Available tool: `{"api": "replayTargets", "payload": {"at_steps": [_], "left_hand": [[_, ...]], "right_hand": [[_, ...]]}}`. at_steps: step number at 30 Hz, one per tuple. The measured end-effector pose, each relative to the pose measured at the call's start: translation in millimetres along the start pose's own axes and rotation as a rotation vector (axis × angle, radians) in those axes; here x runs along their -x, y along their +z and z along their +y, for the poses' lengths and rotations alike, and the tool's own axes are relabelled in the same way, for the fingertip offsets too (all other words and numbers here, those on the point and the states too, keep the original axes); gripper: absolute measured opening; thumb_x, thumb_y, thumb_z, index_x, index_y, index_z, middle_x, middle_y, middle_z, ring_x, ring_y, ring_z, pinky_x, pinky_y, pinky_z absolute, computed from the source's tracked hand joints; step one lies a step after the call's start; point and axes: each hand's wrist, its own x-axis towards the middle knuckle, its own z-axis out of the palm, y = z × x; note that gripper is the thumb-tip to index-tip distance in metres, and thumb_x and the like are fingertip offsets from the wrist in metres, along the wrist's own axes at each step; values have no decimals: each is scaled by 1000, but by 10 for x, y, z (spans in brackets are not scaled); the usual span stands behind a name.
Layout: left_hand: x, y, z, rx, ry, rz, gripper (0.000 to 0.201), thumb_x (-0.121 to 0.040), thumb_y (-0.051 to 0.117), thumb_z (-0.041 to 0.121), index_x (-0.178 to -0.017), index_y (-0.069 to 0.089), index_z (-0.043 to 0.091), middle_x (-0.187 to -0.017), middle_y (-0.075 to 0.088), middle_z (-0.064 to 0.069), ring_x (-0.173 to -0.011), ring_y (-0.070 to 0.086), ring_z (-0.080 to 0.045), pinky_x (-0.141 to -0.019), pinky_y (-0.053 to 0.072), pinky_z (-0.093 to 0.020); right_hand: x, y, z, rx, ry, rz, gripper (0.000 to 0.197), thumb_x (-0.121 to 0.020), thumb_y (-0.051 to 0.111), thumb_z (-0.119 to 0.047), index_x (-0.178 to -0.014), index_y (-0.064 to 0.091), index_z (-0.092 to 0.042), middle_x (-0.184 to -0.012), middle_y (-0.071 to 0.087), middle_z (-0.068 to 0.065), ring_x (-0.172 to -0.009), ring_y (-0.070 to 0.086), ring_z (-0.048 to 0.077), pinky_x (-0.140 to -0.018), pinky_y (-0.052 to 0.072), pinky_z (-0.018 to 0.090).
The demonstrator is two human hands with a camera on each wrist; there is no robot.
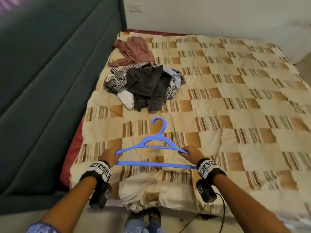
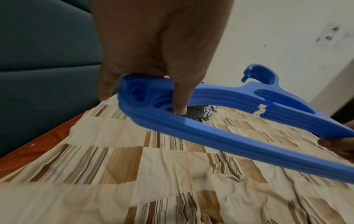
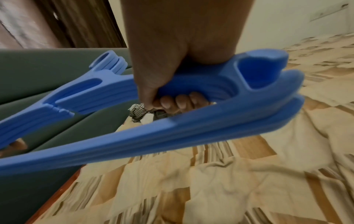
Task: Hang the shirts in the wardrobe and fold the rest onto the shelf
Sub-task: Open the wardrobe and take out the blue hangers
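Clothes lie heaped on the checked bedspread near the dark green sofa, well beyond both hands. Nearer, a stack of blue hangers is held level above the bedspread, hooks pointing toward the heap. The left hand grips one end and the right hand the other, fingers curled under the upper arm.

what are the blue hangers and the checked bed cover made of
Blue hangers: apparently moulded plastic with a matte, even colour; the left wrist view shows several stacked, with ribbed edges. Checked beige-and-brown bed cover: soft woven fabric, probably cotton, since it creases and rumples.
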Motion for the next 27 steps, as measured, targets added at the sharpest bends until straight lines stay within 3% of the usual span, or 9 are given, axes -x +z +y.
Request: {"api": "replayTargets", "payload": {"at_steps": [3, 5, 7, 10, 13, 16, 22, 27], "left_hand": [[-333, -38, 201, -45, 94, -61, 29, -93, 53, 9, -121, 56, 7, -115, 62, -17, -108, 57, -34, -91, 41, -35], [-612, -71, 354, -76, 143, -83, 31, -93, 52, 9, -123, 55, 7, -114, 63, -18, -106, 58, -33, -90, 43, -37], [-837, -93, 507, -78, 170, -118, 32, -94, 50, 7, -125, 54, 5, -115, 62, -20, -107, 58, -33, -90, 44, -38], [-1151, -152, 709, -157, 225, -127, 31, -94, 51, 10, -124, 55, 8, -118, 62, -16, -109, 56, -31, -93, 43, -35], [-1327, -191, 805, -170, 239, -137, 28, -93, 53, 13, -120, 57, 10, -113, 64, -16, -105, 58, -32, -92, 44, -38], [-1412, -246, 862, -165, 239, -122, 29, -92, 53, 12, -120, 57, 8, -113, 63, -16, -106, 57, -32, -93, 43, -37], [-1555, -378, 812, -126, 166, -18, 33, -91, 55, 10, -123, 56, 8, -115, 62, -16, -107, 56, -33, -94, 43, -37], [-1621, -462, 635, -80, 125, 75, 27, -88, 54, 4, -113, 61, 9, -103, 65, -16, -99, 59, -34, -88, 47, -41]], "right_hand": [[68, -62, 179, -55, 33, 83, 31, -92, 60, -28, -65, 47, -17, -58, 39, -8, -58, 42, 17, -52, 26, 24], [72, -111, 266, -98, 62, 154, 39, -89, 65, -28, -58, 40, -25, -55, 38, -9, -52, 38, 7, -50, 27, 19], [49, -133, 346, -148, 100, 214, 40, -86, 67, -26, -57, 39, -30, -53, 40, -11, -51, 40, 4, -50, 27, 20], [-66, -215, 432, -121, 195, 214, 14, -87, 59, -24, -76, 62, -16, -63, 56, 3, -67, 57, 25, -58, 32, 31], [-185, -279, 505, -61, 259, 268, 32, -88, 49, -37, -101, 63, -10, -84, 66, 15, -80, 62, 34, -66, 42, 37], [-286, -381, 483, -23, 273, 269, 26, -93, 53, -32, -105, 62, -11, -90, 67, 14, -84, 62, 34, -66, 43, 37], [-706, -621, 417, 18, 172, 218, 21, -95, 52, -27, -106, 59, -12, -90, 63, 11, -85, 60, 31, -61, 34, 31], [-1065, -716, 274, 54, 72, 208, 20, -96, 50, -26, -102, 56, -8, -78, 52, 4, -71, 49, 24, -55, 27, 31]]}}
